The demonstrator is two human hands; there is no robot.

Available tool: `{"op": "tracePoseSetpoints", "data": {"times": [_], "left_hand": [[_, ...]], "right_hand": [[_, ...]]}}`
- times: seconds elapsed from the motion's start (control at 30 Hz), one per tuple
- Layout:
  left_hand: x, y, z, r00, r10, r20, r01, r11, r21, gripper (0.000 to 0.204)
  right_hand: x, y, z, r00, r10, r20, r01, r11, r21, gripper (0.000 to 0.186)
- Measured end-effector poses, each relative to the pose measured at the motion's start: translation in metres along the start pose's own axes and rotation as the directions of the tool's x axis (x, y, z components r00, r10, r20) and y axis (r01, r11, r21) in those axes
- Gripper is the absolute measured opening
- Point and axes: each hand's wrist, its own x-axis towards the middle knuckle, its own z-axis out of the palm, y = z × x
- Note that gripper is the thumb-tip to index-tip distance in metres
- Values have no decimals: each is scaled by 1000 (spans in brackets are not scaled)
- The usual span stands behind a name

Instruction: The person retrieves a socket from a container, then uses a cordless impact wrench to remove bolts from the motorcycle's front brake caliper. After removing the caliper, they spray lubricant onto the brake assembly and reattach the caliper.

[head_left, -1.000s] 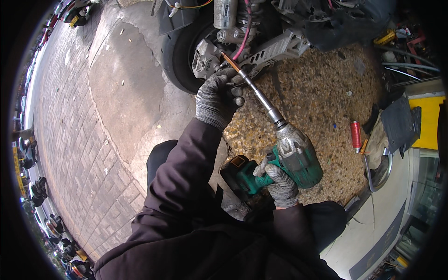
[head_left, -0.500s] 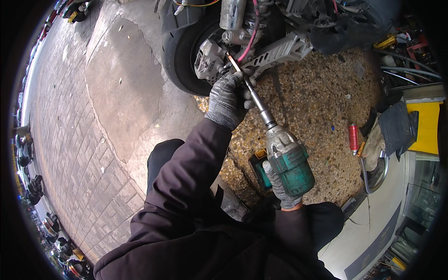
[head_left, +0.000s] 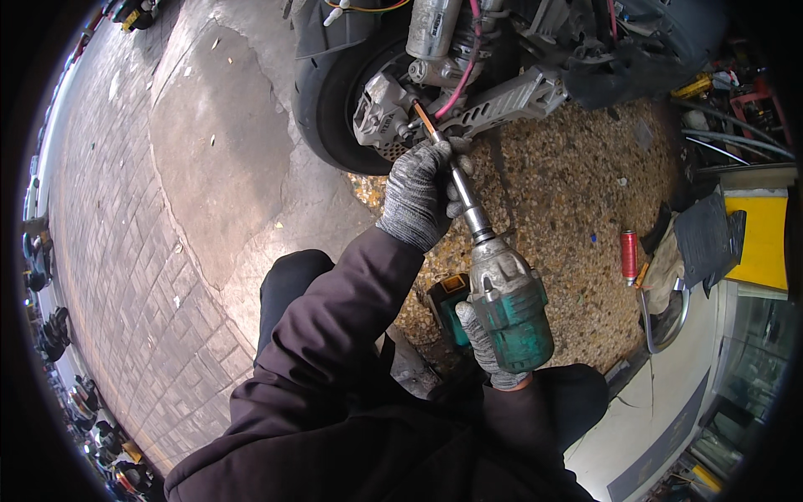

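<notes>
In my gloved right hand is a teal impact wrench, held by its grip under the motor body. A long steel extension runs from its nose, with a copper-coloured bit at the tip. My gloved left hand wraps round the front of the extension. The bit's end reaches the area beside the grey brake caliper at the wheel; whether it sits in a bolt I cannot tell. A pink hose passes close to the bit.
A perforated silver swingarm and a shock absorber are by the wheel. On the pebbled floor stands a red spray can, near dark cloths and a yellow panel. Paving and parked scooters lie to the left.
My left hand and the extension have shifted slightly right and nearer in the picture. The impact wrench has moved a little left and nearer, and more of its battery shows.
</notes>
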Motion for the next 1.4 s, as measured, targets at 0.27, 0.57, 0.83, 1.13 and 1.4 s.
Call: {"op": "tracePoseSetpoints", "data": {"times": [0.27, 0.57, 0.83, 1.13, 1.4], "left_hand": [[0, -3, 11, 983, 99, -156, -48, 952, 301, 25], [-1, 0, 20, 983, 16, -181, 30, 967, 252, 27], [8, 9, 7, 868, 441, -229, -210, 742, 636, 21], [27, 21, 4, 799, 588, -123, -268, 531, 804, 23], [19, 26, 11, 892, 404, -201, -205, 760, 616, 16]], "right_hand": [[-13, -2, 5, 931, 366, 18, -331, 820, 466, 49], [-33, 10, 11, 944, 328, 45, -317, 856, 408, 46], [-40, 1, 14, 824, 512, 245, -536, 561, 631, 40], [-21, -6, 1, 967, 255, -30, -201, 825, 529, 30], [-24, 2, -2, 988, 153, 17, -141, 857, 496, 45]]}}
